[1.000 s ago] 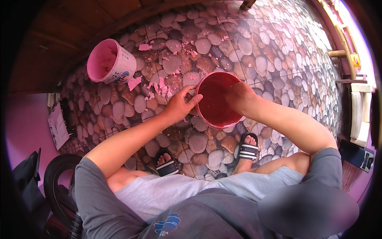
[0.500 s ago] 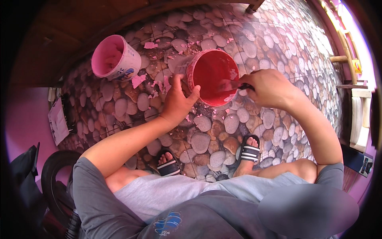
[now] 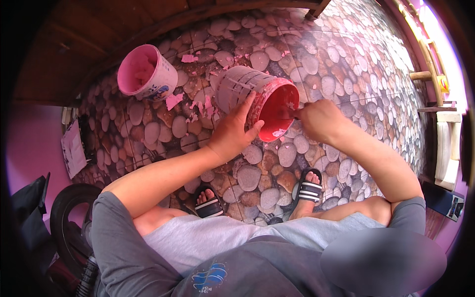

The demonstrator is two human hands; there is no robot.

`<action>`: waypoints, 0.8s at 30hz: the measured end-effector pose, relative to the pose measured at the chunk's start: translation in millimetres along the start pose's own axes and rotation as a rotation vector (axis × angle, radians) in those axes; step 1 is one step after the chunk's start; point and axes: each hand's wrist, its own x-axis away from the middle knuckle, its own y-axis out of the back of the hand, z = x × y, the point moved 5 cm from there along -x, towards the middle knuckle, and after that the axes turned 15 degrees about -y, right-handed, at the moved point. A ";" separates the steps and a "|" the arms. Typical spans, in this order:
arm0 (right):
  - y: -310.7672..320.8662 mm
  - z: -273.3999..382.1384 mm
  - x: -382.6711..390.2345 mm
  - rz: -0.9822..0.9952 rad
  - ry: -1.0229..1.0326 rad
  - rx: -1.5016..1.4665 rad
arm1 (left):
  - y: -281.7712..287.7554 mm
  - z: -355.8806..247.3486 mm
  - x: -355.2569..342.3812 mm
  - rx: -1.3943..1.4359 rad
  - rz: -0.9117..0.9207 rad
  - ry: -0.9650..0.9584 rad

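Note:
A paint bucket [image 3: 236, 85] with a red inside and a flaky pink-crusted rim leans over in front of me, its mouth turned toward my right. My left hand [image 3: 228, 132] steadies it, fingers and thumb gripping the near left side just behind the rim. In my right hand [image 3: 324, 120], closed in a fist, is a scraper [image 3: 287, 113]. Its blade reaches into the bucket's mouth against the red inner wall and is partly lost in blur. Pale flakes cling inside the lower rim.
A second bucket [image 3: 168, 79], pink inside, stands at the far left. Pink paint flakes [image 3: 174, 101] litter the pebble-patterned floor [image 3: 250, 175]. Wooden furniture [image 3: 89, 49] borders the far left. A black wheel [image 3: 62, 218] is at my lower left, and bamboo furniture [image 3: 428, 64] lines the right.
The red-lined bucket has tipped further over to the right, showing more of its outer side. My left hand has shifted right and down along it; the scraper hand has moved slightly down.

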 end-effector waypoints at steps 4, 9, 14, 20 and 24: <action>-19.1 6.0 -5.8 -0.123 0.005 0.040 | -5.6 1.7 2.4 0.028 0.059 0.007; 28.9 -3.0 4.6 0.180 0.016 0.020 | -0.4 7.4 4.6 0.038 0.012 0.031; 28.9 -14.2 9.0 0.250 0.019 -0.094 | 0.4 1.6 5.2 0.053 0.069 0.031; 31.9 -20.8 19.4 0.135 0.004 -0.060 | 4.1 5.7 1.8 0.092 -0.020 0.033; 25.6 -10.5 32.2 0.222 -0.006 -0.125 | 7.8 9.3 2.2 0.097 -0.068 0.017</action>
